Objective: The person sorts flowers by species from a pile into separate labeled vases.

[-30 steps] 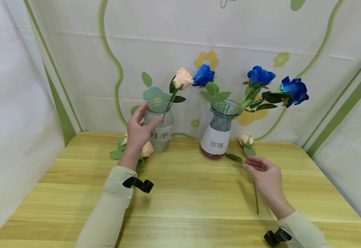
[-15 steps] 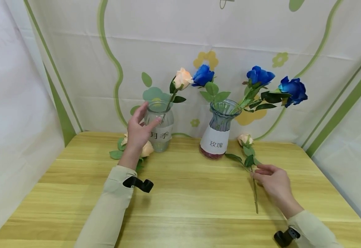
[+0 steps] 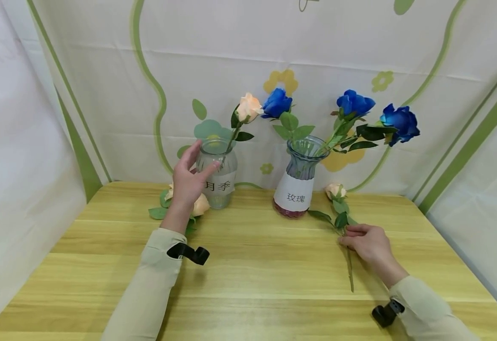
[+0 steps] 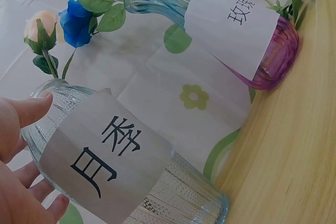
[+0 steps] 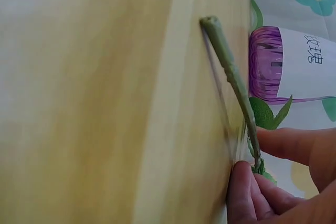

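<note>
My left hand (image 3: 188, 182) holds the clear glass vase (image 4: 107, 153) at its side, thumb on the front and fingers curled round the far side. This vase bears a white label with dark characters, and one peach rose (image 3: 249, 108) leans to the right in it. On the right, my right hand (image 3: 369, 244) pinches the green stem (image 5: 231, 69) of another peach rose (image 3: 336, 191), just below its leaves. That rose lies along the table, bloom toward the back wall and cut stem end toward me. In the right wrist view its bloom is hidden.
A blue-and-purple glass vase (image 3: 294, 192) with a white label stands between the hands, holding several blue roses (image 3: 356, 103). More peach roses (image 3: 200, 205) lie on the wooden table (image 3: 248, 279) beside my left forearm. A patterned white cloth (image 3: 214, 71) hangs behind.
My right hand has moved from the leaves down along the lying rose's stem and now pinches it. My left hand stays on the clear vase. The head view has shifted slightly.
</note>
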Tool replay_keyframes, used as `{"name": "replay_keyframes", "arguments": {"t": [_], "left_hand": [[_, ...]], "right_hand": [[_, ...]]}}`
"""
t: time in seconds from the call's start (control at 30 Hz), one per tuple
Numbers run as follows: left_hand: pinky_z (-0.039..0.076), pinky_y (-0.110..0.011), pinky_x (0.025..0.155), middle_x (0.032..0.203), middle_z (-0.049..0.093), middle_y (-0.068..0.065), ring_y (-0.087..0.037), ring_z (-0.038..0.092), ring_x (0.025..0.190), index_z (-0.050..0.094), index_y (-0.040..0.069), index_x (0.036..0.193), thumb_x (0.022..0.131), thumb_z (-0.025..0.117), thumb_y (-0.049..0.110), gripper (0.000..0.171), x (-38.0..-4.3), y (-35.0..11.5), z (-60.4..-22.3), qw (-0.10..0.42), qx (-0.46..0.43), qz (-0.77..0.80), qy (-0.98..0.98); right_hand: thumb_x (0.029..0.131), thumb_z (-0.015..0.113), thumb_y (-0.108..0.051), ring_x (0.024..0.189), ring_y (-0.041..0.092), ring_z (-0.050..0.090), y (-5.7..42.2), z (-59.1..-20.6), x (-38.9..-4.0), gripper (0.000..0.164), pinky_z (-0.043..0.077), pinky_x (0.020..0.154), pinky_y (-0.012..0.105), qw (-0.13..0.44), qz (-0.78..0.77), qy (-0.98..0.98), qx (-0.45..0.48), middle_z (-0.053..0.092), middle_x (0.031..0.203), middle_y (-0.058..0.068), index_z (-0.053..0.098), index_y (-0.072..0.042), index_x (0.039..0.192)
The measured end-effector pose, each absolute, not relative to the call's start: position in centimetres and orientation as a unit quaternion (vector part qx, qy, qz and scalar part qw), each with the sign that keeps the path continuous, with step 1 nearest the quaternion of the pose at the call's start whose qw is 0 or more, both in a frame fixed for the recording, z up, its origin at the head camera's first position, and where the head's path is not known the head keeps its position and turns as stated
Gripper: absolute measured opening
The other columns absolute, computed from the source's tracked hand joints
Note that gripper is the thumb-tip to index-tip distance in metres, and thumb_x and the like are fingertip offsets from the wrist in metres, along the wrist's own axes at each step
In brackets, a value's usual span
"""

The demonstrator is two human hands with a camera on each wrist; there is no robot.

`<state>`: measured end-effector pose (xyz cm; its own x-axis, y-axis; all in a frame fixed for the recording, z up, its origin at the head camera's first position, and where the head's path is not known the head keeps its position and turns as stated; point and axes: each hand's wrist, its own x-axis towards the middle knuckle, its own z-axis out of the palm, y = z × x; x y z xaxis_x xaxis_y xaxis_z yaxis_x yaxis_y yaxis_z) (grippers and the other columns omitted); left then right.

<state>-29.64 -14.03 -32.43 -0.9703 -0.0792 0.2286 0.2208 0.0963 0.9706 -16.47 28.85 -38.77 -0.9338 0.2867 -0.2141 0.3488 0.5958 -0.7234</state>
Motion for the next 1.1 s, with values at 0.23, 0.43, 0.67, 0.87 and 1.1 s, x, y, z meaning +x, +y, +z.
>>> {"name": "replay_keyframes", "arguments": {"t": [0.23, 0.43, 0.67, 0.87, 1.1], "left_hand": [[0.033, -0.047, 0.128, 0.17, 0.043, -0.001, -0.02, 0.037, 0.158, 0.045, 0.026, 0.162, 0.096, 0.081, 0.027, 0.076, -29.6, -14.2, -32.4, 0.111, -0.047, -0.672, -0.731], [0.032, -0.048, 0.128, 0.17, 0.043, -0.001, -0.02, 0.037, 0.158, 0.045, 0.025, 0.162, 0.096, 0.081, 0.027, 0.076, -29.5, -14.1, -32.3, 0.11, -0.05, -0.674, -0.729], [0.031, -0.049, 0.129, 0.169, 0.043, -0.001, -0.021, 0.037, 0.158, 0.044, 0.025, 0.163, 0.096, 0.081, 0.027, 0.076, -29.4, -14.1, -32.3, 0.11, -0.054, -0.676, -0.727], [0.032, -0.048, 0.129, 0.17, 0.043, -0.001, -0.02, 0.036, 0.159, 0.044, 0.025, 0.162, 0.096, 0.081, 0.028, 0.076, -29.4, -14.0, -32.3, 0.112, -0.057, -0.673, -0.729], [0.032, -0.048, 0.129, 0.17, 0.042, 0.0, -0.019, 0.036, 0.159, 0.044, 0.024, 0.163, 0.096, 0.081, 0.027, 0.077, -29.4, -14.0, -32.3, 0.11, -0.059, -0.673, -0.729]], "right_hand": [[0.094, 0.08, -0.021, 0.083, -0.003, 0.067, 28.9, -38.9, -16.7, 0.058, 0.058, 0.071, 0.018, 0.038, -0.433, 0.882, 0.183, 0.072, 0.131, 0.026, 0.062, 0.009, 0.141], [0.102, 0.071, -0.008, 0.081, 0.0, 0.075, 29.0, -39.2, -16.5, 0.058, 0.063, 0.078, 0.021, 0.041, -0.577, 0.793, 0.193, 0.079, 0.104, 0.007, 0.048, 0.016, 0.149], [0.105, 0.064, -0.005, 0.09, 0.002, 0.077, 28.2, -38.7, -16.7, 0.063, 0.062, 0.085, 0.018, 0.006, -0.7, 0.677, 0.228, 0.077, 0.091, -0.012, 0.036, 0.011, 0.158], [0.103, 0.062, 0.003, 0.088, 0.007, 0.077, 25.8, -37.5, -17.2, 0.038, 0.061, 0.091, 0.02, -0.088, -0.781, 0.554, 0.276, 0.074, 0.093, -0.006, 0.055, 0.001, 0.14], [0.101, 0.061, 0.008, 0.087, 0.014, 0.072, 22.4, -36.7, -17.8, 0.014, 0.062, 0.094, 0.026, -0.201, -0.838, 0.431, 0.267, 0.065, 0.102, 0.006, 0.06, 0.003, 0.114]]}}
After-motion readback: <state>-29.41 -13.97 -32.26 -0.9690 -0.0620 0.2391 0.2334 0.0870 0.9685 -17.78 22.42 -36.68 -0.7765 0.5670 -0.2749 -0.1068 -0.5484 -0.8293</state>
